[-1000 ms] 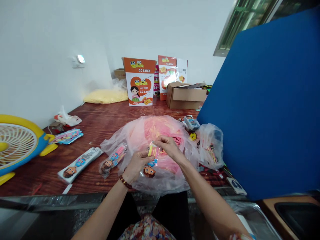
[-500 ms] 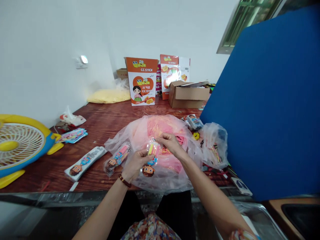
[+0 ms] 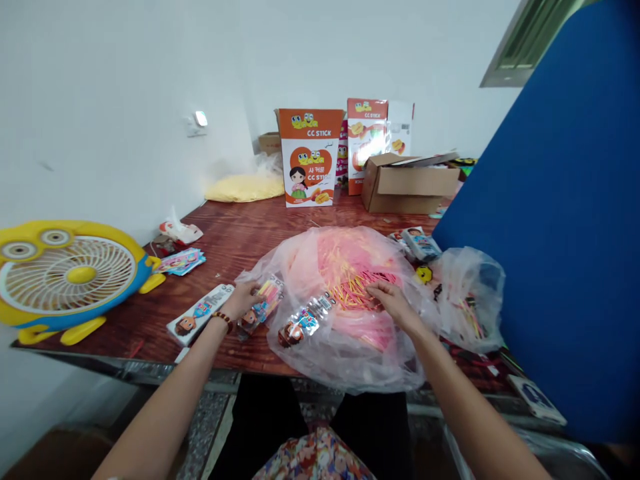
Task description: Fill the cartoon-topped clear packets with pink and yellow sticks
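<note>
My left hand, with a beaded bracelet at the wrist, has its fingers closed on the edge of a clear packet of pink and yellow sticks with a cartoon figure on it. This packet lies over another at the left side of a large clear bag. In the bag is a heap of thin pink and yellow sticks. My right hand is at the heap's right side, fingertips curled together against the sticks; what they hold is hidden. A flat cartoon packet lies on the bag between my hands.
A stack of flat cartoon packets lies left, beside a yellow and blue fan. Behind stand an orange and white box and an open brown carton. A small clear bag and a blue panel are right.
My left hand has moved left with the filled packet, onto the other one. My right hand has gone from that packet to the heap of sticks. A flat packet now lies on the bag.
</note>
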### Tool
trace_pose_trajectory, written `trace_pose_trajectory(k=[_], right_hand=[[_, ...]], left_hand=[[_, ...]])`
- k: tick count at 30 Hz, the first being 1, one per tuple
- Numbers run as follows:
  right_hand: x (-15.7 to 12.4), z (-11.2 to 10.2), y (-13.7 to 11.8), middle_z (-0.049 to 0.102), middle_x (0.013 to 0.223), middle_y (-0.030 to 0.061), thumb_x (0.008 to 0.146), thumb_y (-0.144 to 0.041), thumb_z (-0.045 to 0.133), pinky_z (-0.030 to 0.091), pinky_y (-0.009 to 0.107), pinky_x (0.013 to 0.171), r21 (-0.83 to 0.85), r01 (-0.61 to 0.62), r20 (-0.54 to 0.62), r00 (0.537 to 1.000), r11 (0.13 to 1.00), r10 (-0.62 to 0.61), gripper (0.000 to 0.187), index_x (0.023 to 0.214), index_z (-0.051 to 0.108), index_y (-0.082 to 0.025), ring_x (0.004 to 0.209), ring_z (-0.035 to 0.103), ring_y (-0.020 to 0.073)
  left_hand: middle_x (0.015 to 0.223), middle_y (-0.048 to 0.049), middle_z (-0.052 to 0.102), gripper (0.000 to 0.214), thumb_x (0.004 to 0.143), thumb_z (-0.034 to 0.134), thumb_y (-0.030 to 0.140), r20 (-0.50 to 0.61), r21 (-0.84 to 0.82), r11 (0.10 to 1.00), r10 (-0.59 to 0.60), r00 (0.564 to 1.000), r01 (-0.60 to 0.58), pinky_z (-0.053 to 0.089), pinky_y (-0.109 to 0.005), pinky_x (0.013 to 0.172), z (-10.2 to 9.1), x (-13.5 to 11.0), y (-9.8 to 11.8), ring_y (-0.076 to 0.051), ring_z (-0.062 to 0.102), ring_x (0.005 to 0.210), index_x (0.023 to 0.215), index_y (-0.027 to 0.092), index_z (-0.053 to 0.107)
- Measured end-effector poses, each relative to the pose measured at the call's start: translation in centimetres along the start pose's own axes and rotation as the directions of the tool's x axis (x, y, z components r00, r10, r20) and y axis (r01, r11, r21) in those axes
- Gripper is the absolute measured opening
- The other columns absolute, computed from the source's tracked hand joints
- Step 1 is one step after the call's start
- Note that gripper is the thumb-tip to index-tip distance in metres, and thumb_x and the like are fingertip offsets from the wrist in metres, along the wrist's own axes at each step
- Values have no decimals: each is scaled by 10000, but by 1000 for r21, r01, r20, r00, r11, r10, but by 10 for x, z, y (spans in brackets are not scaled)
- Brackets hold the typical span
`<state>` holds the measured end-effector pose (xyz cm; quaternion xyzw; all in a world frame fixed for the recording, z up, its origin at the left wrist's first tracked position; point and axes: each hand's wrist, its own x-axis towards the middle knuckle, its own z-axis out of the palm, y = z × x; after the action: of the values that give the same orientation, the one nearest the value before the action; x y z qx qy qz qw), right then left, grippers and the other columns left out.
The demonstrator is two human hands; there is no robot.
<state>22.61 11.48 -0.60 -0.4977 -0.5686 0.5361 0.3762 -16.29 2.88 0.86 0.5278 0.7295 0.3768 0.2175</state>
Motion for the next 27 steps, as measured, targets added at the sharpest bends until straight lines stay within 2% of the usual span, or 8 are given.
trace_pose_trajectory(k=[3, 5, 6, 9, 13, 18, 24, 27], right_hand=[[3, -12, 12, 572, 585, -21, 651, -462, 649, 375, 225, 448, -78, 23, -27, 999, 997, -26, 299, 712, 595, -174, 494, 543, 121], [6, -20, 19, 574, 596, -20, 678, -441, 620, 382, 224, 446, -143, 26, -37, 999, 989, -32, 268, 715, 598, -177, 501, 533, 121], [9, -23, 21, 578, 602, -18, 694, -427, 604, 389, 225, 450, -179, 22, -44, 999, 984, -31, 250, 722, 599, -179, 510, 536, 124], [18, -31, 26, 618, 650, 0, 768, -357, 520, 423, 234, 490, -377, 14, -88, 995, 926, -50, 216, 804, 623, -171, 571, 577, 144], [30, -39, 24, 693, 787, 38, 829, -241, 451, 450, 250, 640, -696, 8, -115, 986, 718, -122, 259, 930, 671, -151, 718, 622, 159], [34, -41, 11, 722, 866, 66, 822, -196, 496, 426, 259, 726, -820, -28, -100, 990, 571, -96, 227, 882, 712, -161, 817, 630, 186], [46, -17, 2, 733, 1006, 121, 860, -235, 498, 441, 252, 769, -888, -43, -50, 999, 457, -2, 273, 973, 725, -133, 916, 657, 209], [56, -3, 1, 701, 1127, 194, 850, -210, 514, 462, 272, 806, -917, -100, -74, 994, 386, 82, 327, 1081, 706, -79, 1021, 659, 250]], left_hand=[[887, -94, 689, 313, 645, 720, 249, -100, 134, 991, -2, 995, 16, 435, -380, 808, 15, -10, 4, -309, 609, 942, 942, 160, 676], [1020, -130, 674, 291, 791, 619, 295, -163, 234, 969, 119, 979, -79, 419, -403, 868, 30, -27, 12, -308, 590, 1024, 1048, 163, 647], [1019, -127, 675, 261, 849, 565, 315, -158, 278, 947, 211, 965, -162, 419, -402, 877, 40, -36, 17, -291, 600, 1001, 1050, 165, 640], [961, -94, 692, 237, 901, 537, 379, -2, 319, 866, 407, 913, -386, 418, -394, 879, 72, -61, 34, -267, 616, 940, 1000, 189, 637], [988, -108, 679, 284, 853, 618, 429, 42, 409, 819, 423, 905, -402, 411, -399, 851, 105, -68, 51, -300, 599, 967, 1007, 190, 615], [862, -85, 693, 112, 871, 576, 298, 73, 409, 825, 397, 915, -390, 395, -378, 794, 113, -57, 50, -276, 620, 886, 819, 198, 575], [906, -72, 757, 231, 924, 509, 339, -22, 354, 845, 435, 900, -400, 401, -383, 834, 113, -59, 41, -263, 656, 821, 1094, 206, 592], [892, -65, 753, 199, 935, 490, 361, -62, 357, 860, 411, 909, -365, 409, -371, 796, 113, -61, 40, -260, 649, 784, 1019, 221, 604]])
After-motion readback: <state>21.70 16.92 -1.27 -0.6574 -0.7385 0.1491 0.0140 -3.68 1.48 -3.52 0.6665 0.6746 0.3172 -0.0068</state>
